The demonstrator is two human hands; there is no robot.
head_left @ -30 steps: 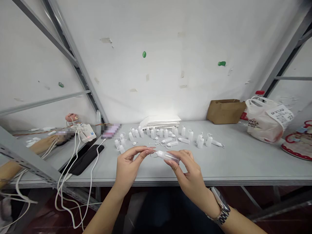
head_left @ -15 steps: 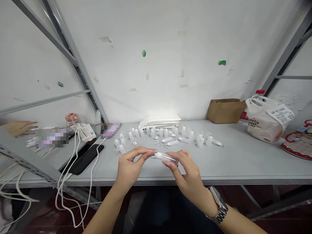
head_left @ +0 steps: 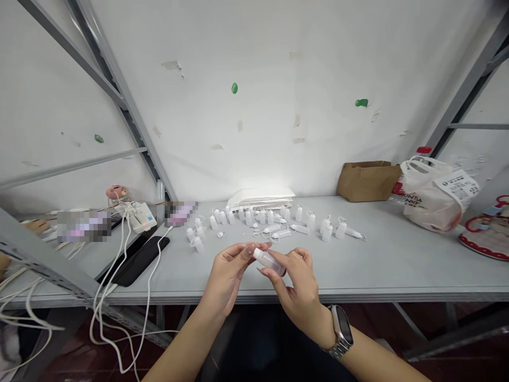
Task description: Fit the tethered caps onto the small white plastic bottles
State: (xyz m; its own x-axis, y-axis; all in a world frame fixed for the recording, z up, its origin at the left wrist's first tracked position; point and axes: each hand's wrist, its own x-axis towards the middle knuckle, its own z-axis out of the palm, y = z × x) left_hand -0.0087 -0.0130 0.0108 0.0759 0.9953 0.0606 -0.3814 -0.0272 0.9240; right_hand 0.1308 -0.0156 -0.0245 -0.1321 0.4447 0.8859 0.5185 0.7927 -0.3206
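Observation:
A small translucent squeeze bottle (head_left: 269, 261) is held tilted above the front of the grey table (head_left: 374, 265), its white cap end pointing up and left. My right hand (head_left: 296, 276) grips the bottle's body between thumb and fingers. At the cap end, my left hand (head_left: 230, 270) is closed with thumb and fingertips on the cap; the tip is hidden behind them. Beyond my hands are several similar bottles, some upright like the one at the right (head_left: 341, 228), others lying down like this one (head_left: 300, 229). A loose small cap (head_left: 220, 234) lies among them.
White flat stack (head_left: 260, 199) by the wall. Brown paper box (head_left: 368, 181), plastic bag (head_left: 429, 199) and red-trimmed item (head_left: 485, 239) at right. Black case (head_left: 141, 260), white cables (head_left: 124, 239) and metal shelf post (head_left: 59, 265) at left. Another person's hand (head_left: 37, 227) shows at far left.
My left hand has shifted right and turned, its fingers now closer around the cap end. My right hand and the bottle have moved slightly left. The other person's hand has moved lower.

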